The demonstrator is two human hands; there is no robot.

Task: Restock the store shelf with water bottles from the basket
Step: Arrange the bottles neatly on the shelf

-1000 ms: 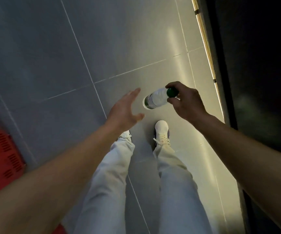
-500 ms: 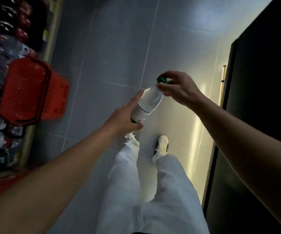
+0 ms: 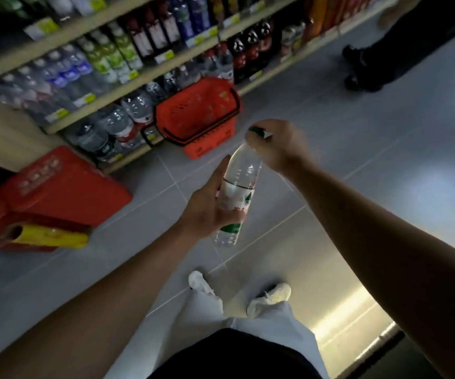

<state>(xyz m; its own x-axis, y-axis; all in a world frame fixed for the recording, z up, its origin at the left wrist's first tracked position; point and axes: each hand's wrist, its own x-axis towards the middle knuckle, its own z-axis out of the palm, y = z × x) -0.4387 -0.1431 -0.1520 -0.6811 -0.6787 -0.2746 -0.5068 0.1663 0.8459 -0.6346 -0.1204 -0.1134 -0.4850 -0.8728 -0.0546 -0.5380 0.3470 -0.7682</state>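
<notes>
You stand on a floor (image 3: pixel 344 149) of pale grey tiles with thin light joints, and a bright streak of reflected light runs along it near your right foot. Your left hand (image 3: pixel 207 206) grips the lower body of the water bottle (image 3: pixel 237 192), fingers curled round its label, thumb lying up along the side. Your right hand (image 3: pixel 278 144) pinches the green cap (image 3: pixel 256 131) at the top, though it is blurred. The bottle hangs tilted in the air between your hands, above the floor and in front of your white shoes (image 3: pixel 270 296).

Ahead and to your left runs the shelf (image 3: pixel 139 77), with beige boards and yellow price tags, its tiers filled with clear water bottles, green-labelled bottles and dark soda bottles. The red basket (image 3: pixel 199 116) sits on the floor against the bottom tier, tipped toward you, black handles folded along the rim. Nearer on the left stands a red box (image 3: pixel 65 184) with a yellow roll (image 3: pixel 48 236) lying against it. At the far right another person's dark shoes (image 3: pixel 357 67) stand on the tiles.
</notes>
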